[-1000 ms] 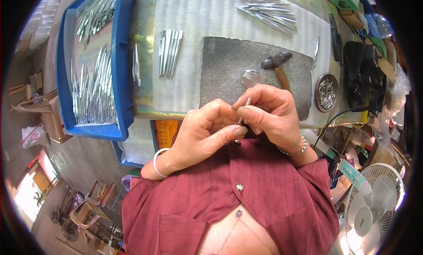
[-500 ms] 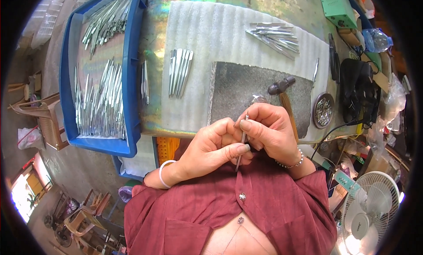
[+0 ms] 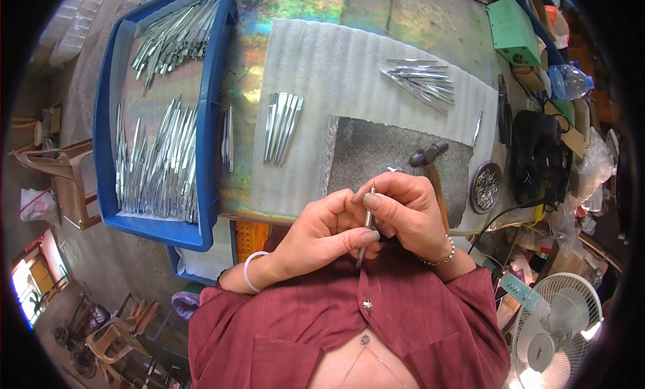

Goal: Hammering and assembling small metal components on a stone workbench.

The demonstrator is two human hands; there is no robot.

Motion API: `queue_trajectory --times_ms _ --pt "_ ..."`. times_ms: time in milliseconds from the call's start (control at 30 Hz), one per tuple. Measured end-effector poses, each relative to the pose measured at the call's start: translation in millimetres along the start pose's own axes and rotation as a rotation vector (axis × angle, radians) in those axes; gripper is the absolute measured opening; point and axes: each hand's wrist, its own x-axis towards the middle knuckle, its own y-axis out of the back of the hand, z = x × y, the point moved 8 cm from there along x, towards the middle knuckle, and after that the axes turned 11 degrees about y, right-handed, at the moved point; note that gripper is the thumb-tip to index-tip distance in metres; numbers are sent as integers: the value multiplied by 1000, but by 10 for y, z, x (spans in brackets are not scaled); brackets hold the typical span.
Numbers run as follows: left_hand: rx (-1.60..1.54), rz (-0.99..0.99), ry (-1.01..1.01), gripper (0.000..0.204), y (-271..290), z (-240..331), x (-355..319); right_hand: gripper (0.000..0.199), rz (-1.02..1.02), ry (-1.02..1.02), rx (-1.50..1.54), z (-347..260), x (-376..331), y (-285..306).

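Close in front of my chest, both hands hold one slim, silver metal piece [image 3: 368,218], upright in the picture with a narrow tip at its far end. My left hand [image 3: 321,229] is closed, its thumb pressed along the piece's lower part. Higher up, my right hand [image 3: 410,204] pinches it near the tip between thumb and fingers. Just beyond my hands lies a dark grey stone slab [image 3: 383,147]. A hammer [image 3: 428,154] rests on the slab, its wooden handle running down behind my right hand.
Blue tray [image 3: 205,154] at left holds many slim metal pieces. Further bunches lie on white foam [image 3: 316,73]: one group [image 3: 283,128] left, another [image 3: 422,81] far right. A round dish [image 3: 485,187] of small metal parts, a green box [image 3: 513,30] and a fan [image 3: 557,322] stand at right.
The table and its things sit slightly lower in the picture, as the view has shifted. Both hands keep their hold on the slim metal piece, with only slight finger movement.
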Motion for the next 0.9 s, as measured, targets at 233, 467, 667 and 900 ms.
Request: queue_trajectory --times_ms 233,467,667,900 --pt "138 91 -56 19 54 32 -24 17 -53 18 82 -11 8 -41" --pt "104 83 2 14 46 20 -14 12 61 -23 158 41 20 15" --pt "92 32 31 11 0 -1 7 10 30 -21 157 50 16 37" --pt "78 -9 62 11 -24 -13 13 10 45 5 86 43 4 37"
